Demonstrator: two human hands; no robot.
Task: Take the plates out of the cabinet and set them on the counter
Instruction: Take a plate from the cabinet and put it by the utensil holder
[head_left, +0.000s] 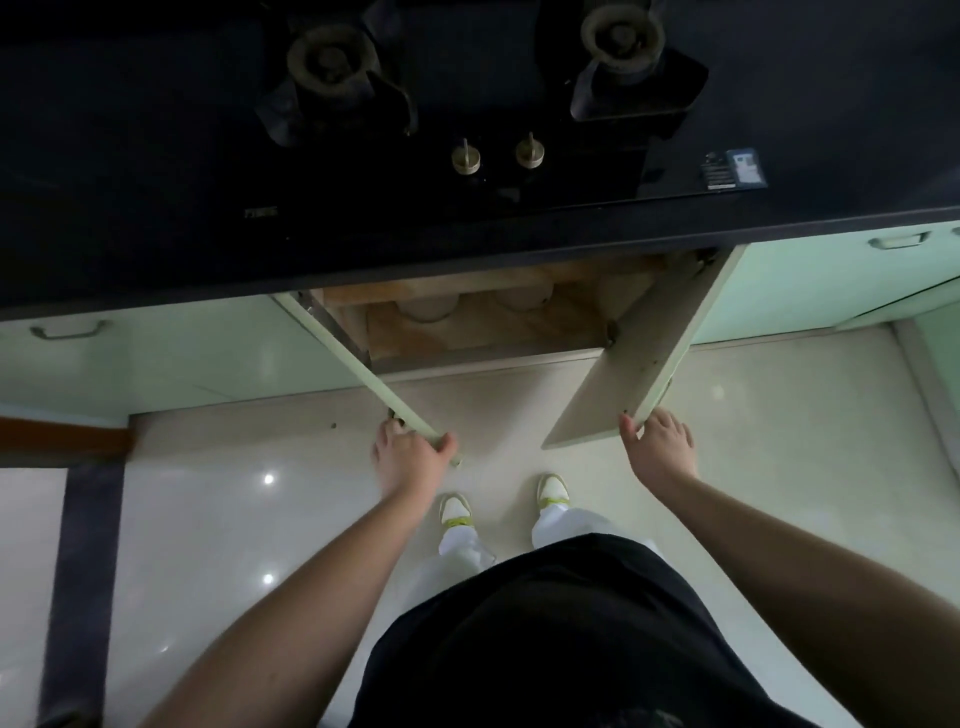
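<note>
Under the dark counter (156, 244) a cabinet stands with both pale green doors swung out. My left hand (408, 454) grips the outer edge of the left door (363, 374). My right hand (657, 447) holds the outer corner of the right door (634, 364), thumb on its inner face. Inside, on a wooden shelf (467, 332), the rounded rims of pale plates (428, 310) show at the back, mostly hidden by the counter edge. Another pale round rim (519, 301) sits to their right.
A black gas hob (467, 104) with two burners and two knobs sits on the counter above the cabinet. Shut green cabinet doors with metal handles (70, 331) flank the open one. My feet in white shoes (457, 512) stand on the glossy tiled floor.
</note>
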